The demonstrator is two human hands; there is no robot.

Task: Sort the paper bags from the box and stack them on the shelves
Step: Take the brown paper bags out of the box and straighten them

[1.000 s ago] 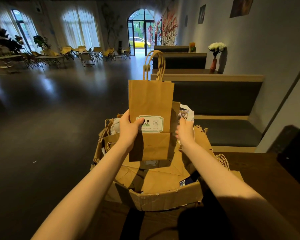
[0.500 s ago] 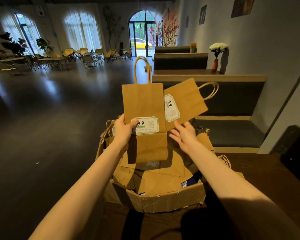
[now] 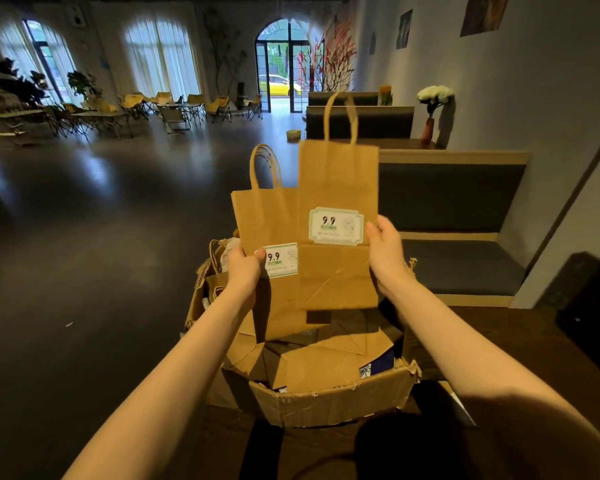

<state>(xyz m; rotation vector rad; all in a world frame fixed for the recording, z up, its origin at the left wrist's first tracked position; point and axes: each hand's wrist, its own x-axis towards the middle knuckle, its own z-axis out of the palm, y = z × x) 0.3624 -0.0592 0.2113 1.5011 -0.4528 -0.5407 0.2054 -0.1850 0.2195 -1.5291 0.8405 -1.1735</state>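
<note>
Two flat brown paper bags with "9.9" labels are held upright above the torn cardboard box [image 3: 329, 403]. My left hand [image 3: 244, 266] grips the left bag [image 3: 267, 220] at its left edge, thumb on the label. My right hand [image 3: 385, 254] grips the right bag [image 3: 338, 188] at its right edge. The right bag sits higher and overlaps the front of the left one. More folded brown bags [image 3: 312, 358] fill the box below. No shelves are in view.
The box stands on a dark wooden table [image 3: 520, 344]. Behind it on the right run upholstered benches [image 3: 451, 202] along the wall, with a vase of white flowers [image 3: 433, 109]. Dark open floor [image 3: 101, 237] spreads left toward chairs and windows.
My right hand has turned its bag from tilted to upright and brought it in front of the left bag. The left bag has dropped slightly lower.
</note>
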